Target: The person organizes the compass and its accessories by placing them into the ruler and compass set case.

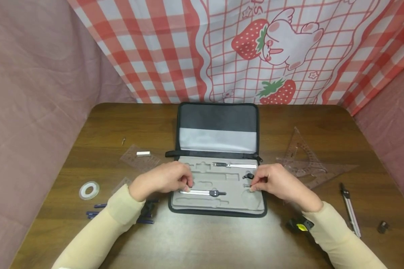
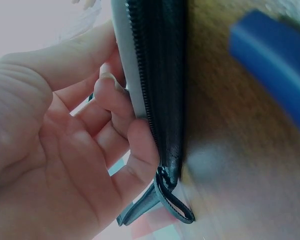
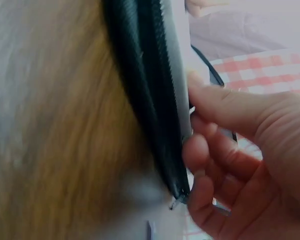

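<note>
A black zip case (image 1: 219, 213) lies unfolded on the table, with a grey moulded insert (image 1: 219, 183) in its front half. One silver compass (image 1: 202, 192) lies in an insert slot. My left hand (image 1: 166, 177) is at the case's left side, thumb and fingertips pinching the compass's left end; the other fingers curl against the zipped edge (image 2: 150, 90). At the right side, my right hand (image 1: 277, 183) pinches a small silver metal piece (image 1: 246, 185) over a small recess; its fingertips hide part of it. A black fitting (image 1: 248, 176) sits just above.
Another silver instrument (image 1: 240, 166) occupies the top slot. Blue pens (image 1: 144, 221) and a white tape roll (image 1: 89, 190) lie left, with a white eraser (image 1: 143, 153). Clear set squares (image 1: 333, 172), a second compass (image 1: 351, 211) and a black-and-yellow item (image 1: 301, 226) lie right.
</note>
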The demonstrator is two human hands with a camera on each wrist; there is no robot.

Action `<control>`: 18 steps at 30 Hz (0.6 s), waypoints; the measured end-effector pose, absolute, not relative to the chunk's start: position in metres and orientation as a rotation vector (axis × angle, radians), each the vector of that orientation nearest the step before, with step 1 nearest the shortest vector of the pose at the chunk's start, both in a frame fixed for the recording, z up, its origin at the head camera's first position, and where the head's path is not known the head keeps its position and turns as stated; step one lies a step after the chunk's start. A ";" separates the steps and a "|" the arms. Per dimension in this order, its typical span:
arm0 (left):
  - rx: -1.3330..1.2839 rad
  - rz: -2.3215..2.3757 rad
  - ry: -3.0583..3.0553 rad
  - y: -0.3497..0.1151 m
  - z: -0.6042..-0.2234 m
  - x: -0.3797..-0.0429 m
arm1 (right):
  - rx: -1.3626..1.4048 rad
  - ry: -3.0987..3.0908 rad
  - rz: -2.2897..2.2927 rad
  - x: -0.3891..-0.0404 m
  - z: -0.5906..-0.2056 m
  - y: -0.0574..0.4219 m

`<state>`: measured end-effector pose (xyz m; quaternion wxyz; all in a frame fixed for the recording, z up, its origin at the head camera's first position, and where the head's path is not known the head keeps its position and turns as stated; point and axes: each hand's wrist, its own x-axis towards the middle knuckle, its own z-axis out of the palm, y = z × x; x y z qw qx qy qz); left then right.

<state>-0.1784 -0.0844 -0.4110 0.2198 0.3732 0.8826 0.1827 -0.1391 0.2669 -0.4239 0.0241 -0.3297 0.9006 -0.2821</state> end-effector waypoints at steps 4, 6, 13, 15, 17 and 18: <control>1.016 0.502 2.445 -0.084 -0.411 -0.178 | -1.072 2.776 -0.801 -0.138 -0.420 0.268; 1.004 0.499 2.445 -0.084 -0.411 -0.178 | -1.087 2.773 -0.740 -0.136 -0.416 0.268; 1.009 0.498 2.445 -0.083 -0.409 -0.178 | -1.195 2.907 -0.398 -0.124 -0.406 0.258; 1.013 0.483 2.449 -0.083 -0.409 -0.178 | -1.203 2.956 -0.296 -0.119 -0.405 0.253; 1.019 0.472 2.450 -0.083 -0.409 -0.178 | -1.214 2.993 -0.223 -0.116 -0.404 0.250; 1.024 0.472 2.448 -0.083 -0.409 -0.179 | -1.221 3.005 -0.209 -0.115 -0.405 0.249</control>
